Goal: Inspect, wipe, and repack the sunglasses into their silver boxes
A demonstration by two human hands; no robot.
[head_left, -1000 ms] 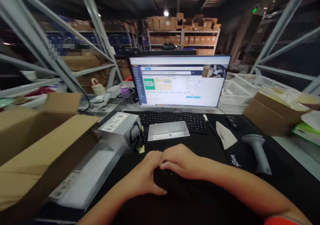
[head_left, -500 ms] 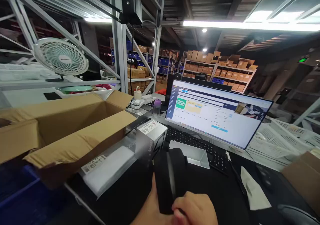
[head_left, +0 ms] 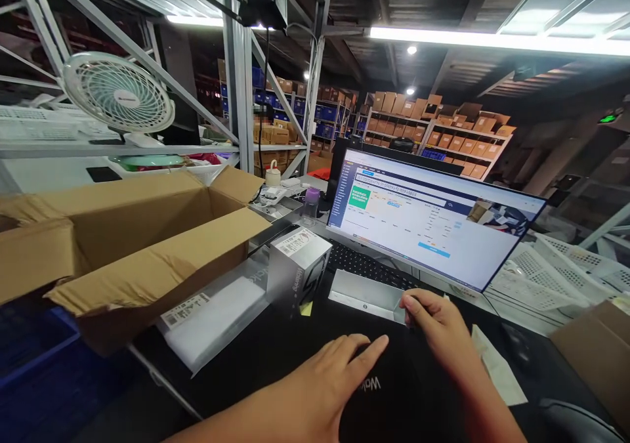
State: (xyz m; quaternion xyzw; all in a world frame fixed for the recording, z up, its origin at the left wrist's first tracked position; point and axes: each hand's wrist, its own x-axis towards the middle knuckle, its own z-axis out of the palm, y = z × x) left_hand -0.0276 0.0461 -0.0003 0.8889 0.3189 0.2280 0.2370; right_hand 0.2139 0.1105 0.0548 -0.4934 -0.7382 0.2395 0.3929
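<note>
Pressing black lettered package (head_left: pixel 388 397) on table (head_left: pixel 236 358): left hand (head_left: pixel 329 380) open, fingertips resting on top; right hand (head_left: pixel 436 321) curled at far edge beside silver tray (head_left: pixel 361 292), grip unclear. Both hands steadying from opposite sides works best. Package now lying flat, no longer upright.
</note>
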